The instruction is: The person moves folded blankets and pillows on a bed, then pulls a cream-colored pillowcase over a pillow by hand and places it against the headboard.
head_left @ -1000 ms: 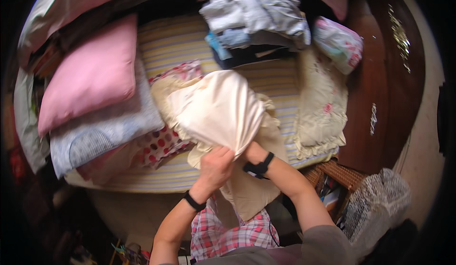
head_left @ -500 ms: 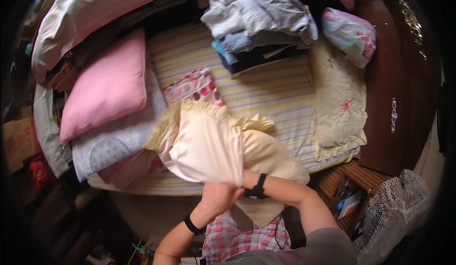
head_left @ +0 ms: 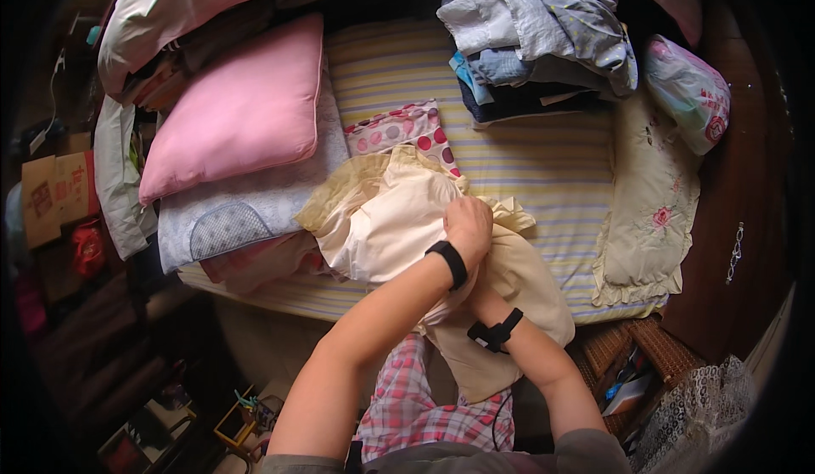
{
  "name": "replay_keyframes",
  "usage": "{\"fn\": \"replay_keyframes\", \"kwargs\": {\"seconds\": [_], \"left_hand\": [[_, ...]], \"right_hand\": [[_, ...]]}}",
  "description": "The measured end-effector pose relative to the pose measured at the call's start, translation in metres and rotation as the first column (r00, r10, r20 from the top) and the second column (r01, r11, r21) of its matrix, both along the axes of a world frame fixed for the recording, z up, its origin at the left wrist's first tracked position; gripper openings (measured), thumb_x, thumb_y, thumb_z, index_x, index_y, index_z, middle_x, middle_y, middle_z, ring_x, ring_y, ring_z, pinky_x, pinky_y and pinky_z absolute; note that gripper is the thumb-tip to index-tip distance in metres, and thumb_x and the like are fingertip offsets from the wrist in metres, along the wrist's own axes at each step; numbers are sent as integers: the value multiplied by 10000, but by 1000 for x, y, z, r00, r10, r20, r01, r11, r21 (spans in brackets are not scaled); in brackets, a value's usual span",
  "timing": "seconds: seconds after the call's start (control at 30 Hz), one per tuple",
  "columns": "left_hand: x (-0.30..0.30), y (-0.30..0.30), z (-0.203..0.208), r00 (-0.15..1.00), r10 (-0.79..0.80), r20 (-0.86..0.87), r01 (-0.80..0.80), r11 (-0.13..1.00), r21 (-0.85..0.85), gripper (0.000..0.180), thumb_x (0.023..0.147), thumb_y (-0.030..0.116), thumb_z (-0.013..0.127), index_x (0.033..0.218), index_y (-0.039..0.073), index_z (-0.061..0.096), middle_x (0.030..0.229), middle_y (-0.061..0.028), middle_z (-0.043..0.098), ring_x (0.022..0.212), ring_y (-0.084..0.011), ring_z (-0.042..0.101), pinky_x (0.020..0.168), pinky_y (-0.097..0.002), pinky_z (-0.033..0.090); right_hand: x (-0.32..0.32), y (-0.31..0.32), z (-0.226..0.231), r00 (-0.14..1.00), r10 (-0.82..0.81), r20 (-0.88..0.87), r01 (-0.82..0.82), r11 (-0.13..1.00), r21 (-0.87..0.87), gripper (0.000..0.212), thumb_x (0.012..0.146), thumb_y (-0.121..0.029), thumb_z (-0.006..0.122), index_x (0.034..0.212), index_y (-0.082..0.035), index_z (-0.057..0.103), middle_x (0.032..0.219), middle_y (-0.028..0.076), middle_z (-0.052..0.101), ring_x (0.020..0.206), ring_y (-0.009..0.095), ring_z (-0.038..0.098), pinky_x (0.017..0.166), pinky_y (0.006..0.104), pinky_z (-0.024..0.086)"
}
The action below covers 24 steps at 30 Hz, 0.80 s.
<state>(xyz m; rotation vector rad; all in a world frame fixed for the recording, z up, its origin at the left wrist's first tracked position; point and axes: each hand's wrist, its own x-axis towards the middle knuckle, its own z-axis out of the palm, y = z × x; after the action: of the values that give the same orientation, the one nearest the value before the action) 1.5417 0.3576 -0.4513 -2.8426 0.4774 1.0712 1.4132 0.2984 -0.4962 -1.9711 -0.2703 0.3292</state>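
Observation:
A cream pillowcase (head_left: pixel 386 222) with a ruffled yellowish border lies rumpled over the near edge of the bed, its paler side showing. More of its cream cloth hangs down over my lap. My left hand (head_left: pixel 469 226) is closed on the fabric near the middle, knuckles up. My right hand (head_left: pixel 487 302) reaches up into the folds below the left one, and its fingers are hidden by cloth and the left wrist. Both wrists wear black bands. Behind the pillowcase lies a folded dotted cloth (head_left: pixel 407 130).
On the left a pink pillow (head_left: pixel 242 121) rests on folded blue-grey bedding (head_left: pixel 199 223). A pile of clothes (head_left: pixel 543 36) stands at the back. At the right lie a flat embroidered pillow (head_left: pixel 649 211) and a stuffed plastic bag (head_left: pixel 686 92). A wicker stand (head_left: pixel 662 351) is beside the bed.
My left hand has moved up and right along the pillowcase, crossing in front of the right. The pale cloth is more bunched. The whole view has shifted, with the bed further right.

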Motion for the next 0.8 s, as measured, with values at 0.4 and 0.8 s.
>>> {"fn": "replay_keyframes", "kwargs": {"seconds": [0.4, 0.8], "left_hand": [[-3, -17, 33, 979, 175, -106, -202, 908, -366, 146, 767, 128, 601, 798, 85, 737, 837, -151, 716, 818, -302, 708, 696, -399, 560], [-75, -47, 109, 975, -80, -207, -82, 737, -671, 136, 708, 110, 615, 772, 4, 671, 824, -199, 687, 750, -345, 688, 631, -430, 540]], "right_hand": [[11, -31, -16, 964, 133, -232, -172, 972, -157, 637, 967, -272, 502, 1498, -58, 224, 1509, 168, 303, 1391, 277, 311, 1142, 395, 266], [15, -66, 8, 964, 18, -265, -18, 1000, 2, 641, 974, -281, 494, 1504, -58, 212, 1518, 160, 289, 1401, 270, 293, 1149, 389, 253]]}}
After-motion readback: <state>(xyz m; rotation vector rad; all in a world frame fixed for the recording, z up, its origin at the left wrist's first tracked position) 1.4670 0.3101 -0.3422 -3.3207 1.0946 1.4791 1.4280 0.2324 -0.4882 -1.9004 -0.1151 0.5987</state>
